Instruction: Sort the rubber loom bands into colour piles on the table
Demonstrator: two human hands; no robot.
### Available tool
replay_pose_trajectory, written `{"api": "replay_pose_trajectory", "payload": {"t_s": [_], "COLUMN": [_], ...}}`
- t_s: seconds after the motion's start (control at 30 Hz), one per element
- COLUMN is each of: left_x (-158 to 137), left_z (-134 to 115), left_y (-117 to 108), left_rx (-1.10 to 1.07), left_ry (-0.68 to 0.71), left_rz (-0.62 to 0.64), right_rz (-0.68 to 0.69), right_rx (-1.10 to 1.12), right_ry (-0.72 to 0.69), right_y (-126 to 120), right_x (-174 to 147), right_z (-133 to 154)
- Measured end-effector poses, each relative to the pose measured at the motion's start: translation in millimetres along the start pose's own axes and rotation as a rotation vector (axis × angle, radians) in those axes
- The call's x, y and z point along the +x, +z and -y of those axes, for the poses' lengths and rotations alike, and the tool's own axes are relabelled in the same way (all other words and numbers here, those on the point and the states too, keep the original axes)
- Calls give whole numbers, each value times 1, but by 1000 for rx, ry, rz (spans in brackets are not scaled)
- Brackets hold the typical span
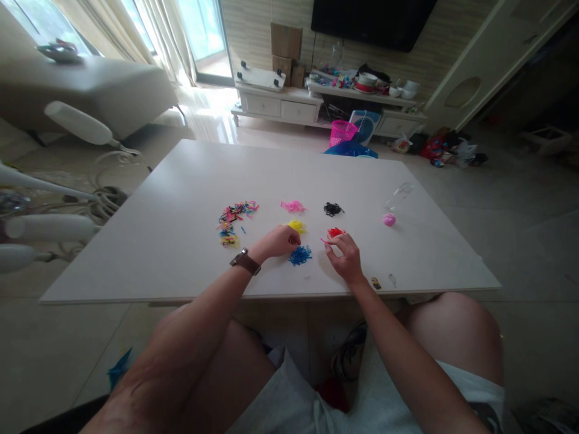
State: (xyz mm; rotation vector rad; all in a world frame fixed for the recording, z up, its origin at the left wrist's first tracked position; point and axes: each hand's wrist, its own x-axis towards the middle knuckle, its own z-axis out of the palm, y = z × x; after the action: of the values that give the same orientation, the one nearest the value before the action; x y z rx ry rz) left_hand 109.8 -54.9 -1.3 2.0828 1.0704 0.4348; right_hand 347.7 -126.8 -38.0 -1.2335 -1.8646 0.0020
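Note:
My left hand [285,240], a watch on its wrist, has its fingers closed between a pile of yellow rubber bands [297,226] and a pile of blue ones [300,255]. Anything in those fingers is too small or hidden to name. My right hand [346,256] pinches a small pink rubber band [324,242] just in front of the red pile [335,232]. Farther back lie a pink pile [293,207] and a black pile [333,209]. Mixed-colour bands [233,217] spread in a curve to the left, one blue band apart from them.
On the white table [203,175], a pink ball-like thing [389,220] and a clear container [401,194] are at the right. A small yellow-and-blue figure [376,283] and a clear piece [392,280] lie near the front edge. White chair-like parts [81,122] stand left of the table.

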Motion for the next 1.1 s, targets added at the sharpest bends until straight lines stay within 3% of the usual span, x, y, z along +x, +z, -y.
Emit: {"api": "replay_pose_trajectory", "payload": {"t_s": [0.4,0.63,0.73,1.1], "left_x": [4,7,8,8], "left_z": [-3,-20,-22,-20], "left_y": [5,16,17,15], "left_rx": [-114,-322,-308,-249], "left_ry": [80,183,255,324], "left_rz": [-146,-67,-39,-7], "right_rz": [46,35,28,19], "right_rx": [22,27,23,23], "right_ry": [-35,-29,-22,-58], "right_y": [0,-1,-1,0], "right_x": [-2,0,1,1], "right_z": [0,1,1,0]}}
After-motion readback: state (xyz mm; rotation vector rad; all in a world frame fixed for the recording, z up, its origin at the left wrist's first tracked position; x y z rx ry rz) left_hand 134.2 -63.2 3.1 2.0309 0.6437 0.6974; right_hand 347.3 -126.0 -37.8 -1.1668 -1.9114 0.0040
